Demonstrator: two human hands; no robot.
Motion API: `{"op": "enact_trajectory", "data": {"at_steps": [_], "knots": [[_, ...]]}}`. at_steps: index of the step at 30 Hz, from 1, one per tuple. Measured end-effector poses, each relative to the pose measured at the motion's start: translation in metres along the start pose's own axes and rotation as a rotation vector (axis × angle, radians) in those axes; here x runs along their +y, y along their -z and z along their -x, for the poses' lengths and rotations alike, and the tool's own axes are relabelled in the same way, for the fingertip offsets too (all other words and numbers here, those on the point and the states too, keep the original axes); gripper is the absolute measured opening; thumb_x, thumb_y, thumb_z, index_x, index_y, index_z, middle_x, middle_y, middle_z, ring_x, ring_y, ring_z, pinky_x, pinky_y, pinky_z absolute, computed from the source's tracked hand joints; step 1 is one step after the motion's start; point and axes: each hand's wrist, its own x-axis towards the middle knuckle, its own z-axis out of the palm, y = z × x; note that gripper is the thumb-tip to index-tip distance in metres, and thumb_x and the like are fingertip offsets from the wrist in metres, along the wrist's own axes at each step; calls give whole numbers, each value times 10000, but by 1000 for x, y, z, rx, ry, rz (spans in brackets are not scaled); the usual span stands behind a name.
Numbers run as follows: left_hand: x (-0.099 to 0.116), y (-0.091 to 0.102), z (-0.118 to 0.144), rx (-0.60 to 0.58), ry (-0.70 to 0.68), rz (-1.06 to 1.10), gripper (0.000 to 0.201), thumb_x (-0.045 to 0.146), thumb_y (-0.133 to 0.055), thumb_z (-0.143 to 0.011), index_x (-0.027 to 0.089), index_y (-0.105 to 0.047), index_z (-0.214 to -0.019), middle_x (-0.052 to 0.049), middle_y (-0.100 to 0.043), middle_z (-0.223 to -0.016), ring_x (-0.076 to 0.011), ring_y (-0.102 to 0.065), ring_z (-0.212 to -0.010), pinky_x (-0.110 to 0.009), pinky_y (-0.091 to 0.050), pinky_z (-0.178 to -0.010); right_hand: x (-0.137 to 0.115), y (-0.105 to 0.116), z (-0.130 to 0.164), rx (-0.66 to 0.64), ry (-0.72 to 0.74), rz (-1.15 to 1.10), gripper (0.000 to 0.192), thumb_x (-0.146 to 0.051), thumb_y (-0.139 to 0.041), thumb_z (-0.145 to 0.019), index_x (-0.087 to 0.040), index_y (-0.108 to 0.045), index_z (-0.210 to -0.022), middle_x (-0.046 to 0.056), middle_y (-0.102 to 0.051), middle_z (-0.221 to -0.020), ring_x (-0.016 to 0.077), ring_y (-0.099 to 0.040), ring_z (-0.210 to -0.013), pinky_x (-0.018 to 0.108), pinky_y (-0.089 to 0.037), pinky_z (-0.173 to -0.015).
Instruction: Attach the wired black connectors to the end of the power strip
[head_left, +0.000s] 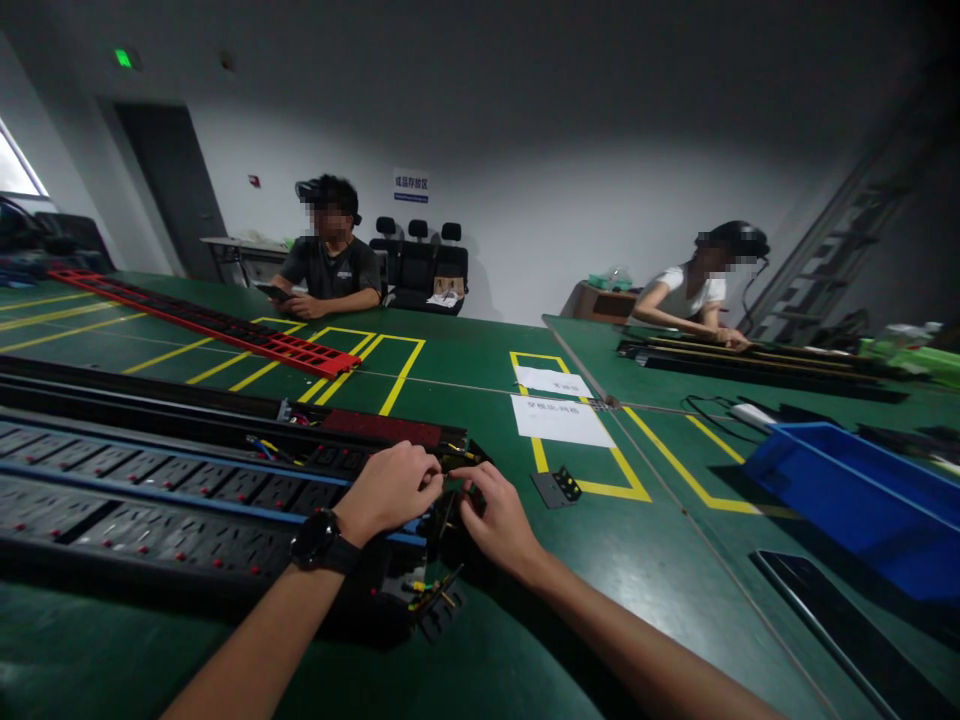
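red socket strip (202, 322) lies far left on the green table (480, 350), well apart from the work. nearer, long black power strip (150, 490) runs in from the left edge, open end near table centre with coloured wires (427, 590) spilling out. left hand (390, 490), watch on the wrist, sits on top of that end, fingers curled and pinched shut on a small part at the end; what exactly it grips is too small to tell. right hand (491, 520) touches the same end from the other side, fingertips closed in on the wiring, contents of the pinch unclear. judgement: strip body is long, stiff and likely heavy, so hold it by the housing, not the end; wires are thin, soft and easy to kink or pull out, take them by the insulation near the terminal. small black bracket (556, 487) lies just right of the hands, then paper sheets (559, 415), then blue bin (855, 495) far right.
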Motion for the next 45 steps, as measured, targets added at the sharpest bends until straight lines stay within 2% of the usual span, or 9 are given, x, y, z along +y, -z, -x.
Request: {"op": "enact_trajectory", "data": {"at_steps": [9, 21, 24, 27, 30, 33, 36, 40, 45], "knots": [[6, 6, -3, 47, 3, 78, 186, 378, -642, -909, 214, -710, -965, -37, -740, -931, -233, -684, -935, -340, -492, -825, 3, -2, -3, 2, -35, -8, 314, -71, -541, -823, -188, -686, -1076, 34, -620, -919, 189, -608, -857, 295, -471, -784], [6, 0, -6, 59, -27, 173, 108, 233, -601, -868, 230, -696, -921, -11, -737, -885, -194, -680, -877, -287, -462, -765, 1, -1, -3, 64, -16, -20, 368, -59, -523, -818, -200, -749, -1072, 47, -650, -944, 181, -639, -866, 276, -484, -776], [7, 1, -6, 57, -19, 176, 130, 203, -588, -855, 227, -695, -924, -15, -738, -906, -185, -677, -868, -283, -463, -764, -5, 23, -13, 188, 14, 81, 299, -118, -519, -874, -205, -770, -1011, 50, -656, -923, 167, -630, -794, 265, -473, -732], [7, 2, -7, 50, -16, 164, 126, 217, -582, -864, 218, -700, -908, -27, -737, -903, -186, -672, -853, -287, -467, -763, -5, 73, -33, 242, -17, 317, 229, -182, -563, -873, -213, -783, -931, 50, -671, -871, 172, -602, -732, 272, -457, -709], [7, 3, -7, 45, -23, 152, 132, 260, -578, -888, 213, -701, -887, -34, -728, -882, -190, -665, -843, -289, -469, -756, 3, 125, -51, 46, -169, 558, 214, -174, -598, -849, -230, -805, -852, 70, -733, -894, 200, -650, -813, 271, -449, -729], [6, 3, -7, 53, -31, 136, 171, 290, -559, -923, 212, -705, -878, -42, -716, -877, -202, -665, -872, -294, -473, -765, 20, 155, -55, -183, -354, 752, 217, -185, -621, -856, -233, -829, -899, 101, -768, -913, 223, -685, -832, 283, -447, -721], [5, 3, -7, 56, -43, 133, 198, 292, -535, -951, 213, -707, -895, -48, -706, -897, -210, -667, -901, -301, -479, -784, 38, 160, -50, -298, -428, 786, 196, -249, -666, -865, -218, -829, -968, 133, -773, -944, 251, -702, -845, 302, -461, -716], [4, 2, -7, 48, -51, 137, 179, 259, -534, -954, 212, -698, -902, -46, -701, -907, -211, -664, -903, -305, -484, -798, 58, 152, -44, -353, -400, 716, 256, -261, -762, -783, -217, -826, -1027, 131, -771, -943, 260, -706, -846, 306, -481, -714], [4, 2, -7, 34, -49, 152, 171, 253, -536, -951, 213, -696, -903, -44, -707, -913, -200, -664, -906, -292, -478, -793, 74, 150, -43, -457, -364, 664, 335, -84, -721, -693, -245, -831, -965, 66, -777, -901, 231, -710, -839, 274, -490, -712]]}}
